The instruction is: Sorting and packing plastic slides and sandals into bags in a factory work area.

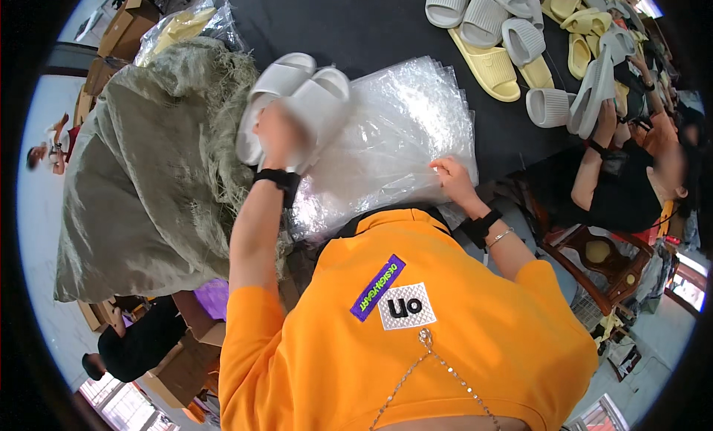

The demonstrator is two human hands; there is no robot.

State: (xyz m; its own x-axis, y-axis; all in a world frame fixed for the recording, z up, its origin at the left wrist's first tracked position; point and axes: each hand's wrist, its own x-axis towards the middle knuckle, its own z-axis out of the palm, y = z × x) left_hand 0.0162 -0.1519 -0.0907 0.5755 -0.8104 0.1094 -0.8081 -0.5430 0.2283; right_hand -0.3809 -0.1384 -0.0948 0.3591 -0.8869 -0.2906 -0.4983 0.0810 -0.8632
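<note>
A pair of light grey slide slippers is in my left hand, held at the left edge of a stack of clear plastic bags. Part of that hand is blurred, and the slippers hide some of the bags. My right hand is at the near right side of the stack, with its thumb and forefinger closed on the edge of a plastic bag. Creases run through the film from those fingertips.
A bulging grey-green woven sack stands close on my left. Grey and yellow slippers are heaped on the dark table at the far right. A co-worker sits on the right, handling grey slippers. Cardboard boxes stand lower left.
</note>
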